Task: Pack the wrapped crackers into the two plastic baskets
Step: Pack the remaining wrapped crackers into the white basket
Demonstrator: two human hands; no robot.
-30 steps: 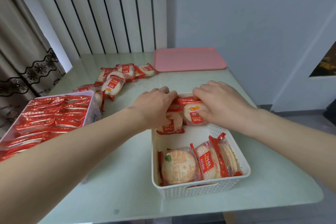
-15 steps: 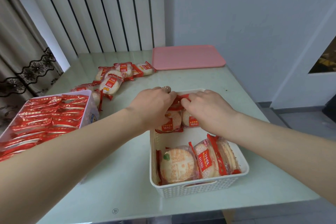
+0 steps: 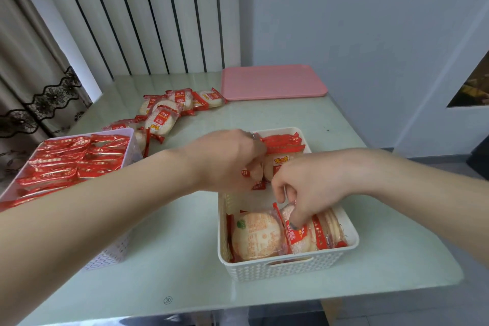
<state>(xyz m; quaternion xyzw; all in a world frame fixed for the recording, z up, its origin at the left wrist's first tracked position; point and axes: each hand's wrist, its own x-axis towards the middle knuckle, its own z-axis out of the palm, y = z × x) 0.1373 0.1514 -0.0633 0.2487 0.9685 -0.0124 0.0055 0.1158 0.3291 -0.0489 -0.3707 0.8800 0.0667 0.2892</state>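
Near row in white basket: wrapped crackers (image 3: 255, 235) stand on edge against the near wall of the white basket (image 3: 288, 270), which sits at right-centre of the table (image 3: 172, 259). Round discs in thin clear film with red crimped ends.
Right hand: the right hand (image 3: 309, 188) reaches down into the white basket, fingers curled and pinching the top of one near-row packet (image 3: 301, 233) by its wrapper.
Bare gap: a strip of basket floor shows between the near row and the far row.
Left hand: the left hand (image 3: 227, 159) is curled round packets of the far row (image 3: 280, 151) at the basket's far end; judged to be holding them upright, though the fingertips are hidden.
Handling: probably very light and brittle; the film looks slick and crinkly, so a squeeze on the flat faces could snap a disc. Best held by the crimped end or lightly by the rim, and slid in on edge.
Risk: a loose row may topple into the gap once let go.
Left basket: a second plastic basket (image 3: 129, 137) at the left table edge, packed full with red-ended packets (image 3: 71, 159).
Loose pile: unpacked crackers (image 3: 169, 111) lie on the table beyond the baskets, left of centre, well apart from both hands.
Pink lid: a flat pink lid or tray (image 3: 272, 82) lies at the far right edge of the table.
Progress: judged well over halfway; the white basket has room for the pile.
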